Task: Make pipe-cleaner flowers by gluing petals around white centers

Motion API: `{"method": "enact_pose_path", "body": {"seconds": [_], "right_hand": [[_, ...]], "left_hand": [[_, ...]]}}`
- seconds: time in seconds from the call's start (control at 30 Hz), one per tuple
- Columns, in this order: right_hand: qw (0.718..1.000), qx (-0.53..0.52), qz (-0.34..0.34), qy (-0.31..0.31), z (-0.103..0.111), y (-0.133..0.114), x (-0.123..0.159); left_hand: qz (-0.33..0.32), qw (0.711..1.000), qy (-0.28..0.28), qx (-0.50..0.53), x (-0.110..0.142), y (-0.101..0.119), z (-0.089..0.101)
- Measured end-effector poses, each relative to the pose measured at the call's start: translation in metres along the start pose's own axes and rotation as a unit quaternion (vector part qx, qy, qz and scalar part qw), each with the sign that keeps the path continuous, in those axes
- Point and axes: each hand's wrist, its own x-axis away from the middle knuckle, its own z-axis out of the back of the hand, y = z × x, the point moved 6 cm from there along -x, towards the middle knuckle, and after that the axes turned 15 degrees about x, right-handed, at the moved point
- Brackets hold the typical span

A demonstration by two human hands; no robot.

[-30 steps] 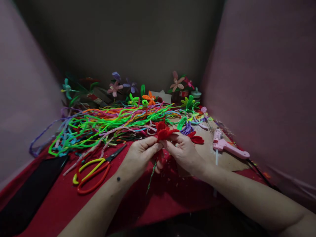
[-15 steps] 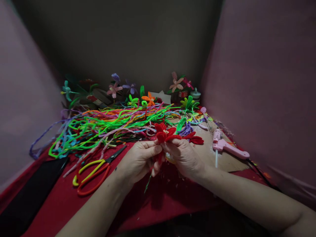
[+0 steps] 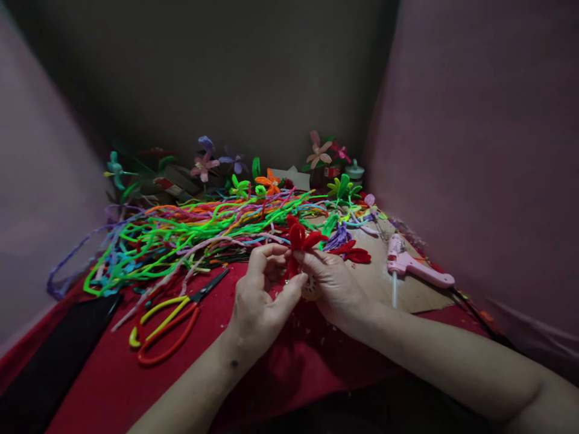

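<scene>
A red pipe-cleaner flower (image 3: 298,236) stands upright between my hands, its petals spread above the fingertips. My right hand (image 3: 340,290) pinches it at the base with thumb and forefinger. Curled around the red lower part is my left hand (image 3: 260,295), closed, its thumb pointing toward the right hand's fingers. A small pale ring-like piece (image 3: 311,289) with a patterned face shows beneath the right fingers; I cannot tell what it is. The flower's green stem is hidden. Just right of my right hand, more red petals (image 3: 357,252) lie on a cardboard sheet (image 3: 371,280).
Scissors (image 3: 178,319) with yellow and red handles lie left on the red cloth (image 3: 203,386), near a black flat object (image 3: 67,355). Colourful pipe cleaners (image 3: 190,223) are heaped behind. A pink glue gun (image 3: 416,267) rests right; finished flowers (image 3: 319,150) stand at the back.
The flower has turned so its pale centre, visible half a second ago, faces away. My left fingers have shifted and opened slightly around its base. The green stem has gone out of sight.
</scene>
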Motion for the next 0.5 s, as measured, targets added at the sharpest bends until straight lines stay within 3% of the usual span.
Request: {"method": "enact_pose_path", "body": {"seconds": [0.1, 0.27, 0.37, 0.5], "right_hand": [[0.999, 0.030, 0.006, 0.021, 0.004, 0.000, -0.002], [0.998, 0.046, 0.024, 0.020, 0.007, 0.002, -0.005], [0.996, 0.072, 0.043, 0.033, 0.009, 0.000, -0.005], [0.981, 0.176, 0.080, 0.032, 0.010, -0.003, -0.006]], "left_hand": [[-0.105, 0.980, 0.000, -0.170, 0.004, 0.004, 0.000], [-0.262, 0.895, -0.038, -0.359, 0.010, 0.010, -0.012], [-0.287, 0.862, -0.043, -0.416, 0.011, 0.011, -0.016], [-0.257, 0.856, -0.025, -0.448, 0.007, 0.011, -0.016]]}}
